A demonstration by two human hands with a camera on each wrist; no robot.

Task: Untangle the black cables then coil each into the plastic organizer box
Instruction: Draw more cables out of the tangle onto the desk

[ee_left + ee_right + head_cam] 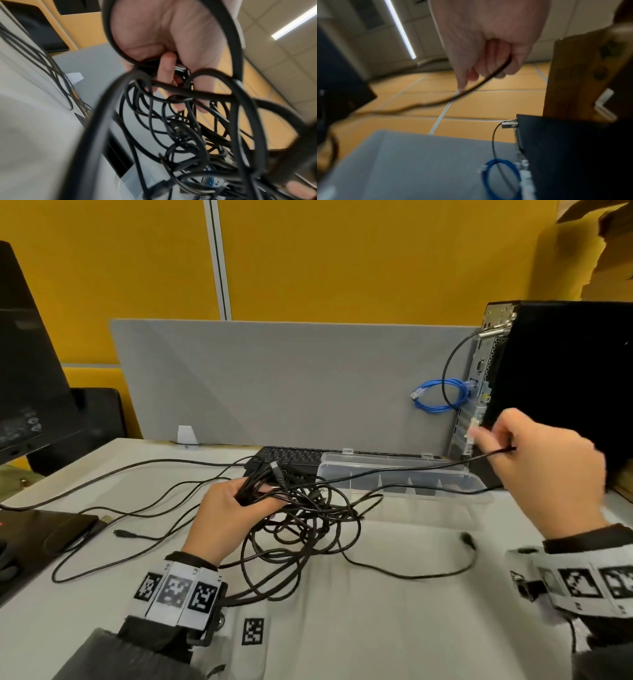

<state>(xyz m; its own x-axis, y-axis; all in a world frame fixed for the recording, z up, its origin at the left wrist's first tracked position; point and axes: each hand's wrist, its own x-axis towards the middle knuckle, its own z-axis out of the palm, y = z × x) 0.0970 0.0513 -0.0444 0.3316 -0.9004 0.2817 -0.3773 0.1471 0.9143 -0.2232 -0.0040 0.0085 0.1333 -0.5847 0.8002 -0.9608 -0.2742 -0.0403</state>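
Two hands, one knot: my left hand (219,510) clamps a bunch of the black cables (301,518), fingers (167,67) curled round several strands at once, while the rest of the tangle spills below and to the right of that grip onto the grey desk (376,611). My right hand (544,460), raised well off to the right, pinches a single strand (394,472) between curled fingers and thumb, so the line runs taut from that pinch back across to the bundle in my left.

Untangling is the step in hand, as I judge it; no cable is free yet and nothing is coiled. Beneath the stretched strand, between my two grips, sits the clear plastic organizer box (472,494), lid open, its compartments apparently holding nothing. Another loose plug end (467,539) lies on the desk below my right hand, and a further one (120,533) lies left of my left hand.

Next, I reckon, the pinched strand has to be drawn on out of the knot while my left grip loosens enough to let it slide, without dragging neighbouring loops tighter. Whether this strand passes through other loops cannot be told from here. Behind my right hand stands a black computer tower (565,371) with a blue network cable (438,395) looped at its back, which is no part of the job.
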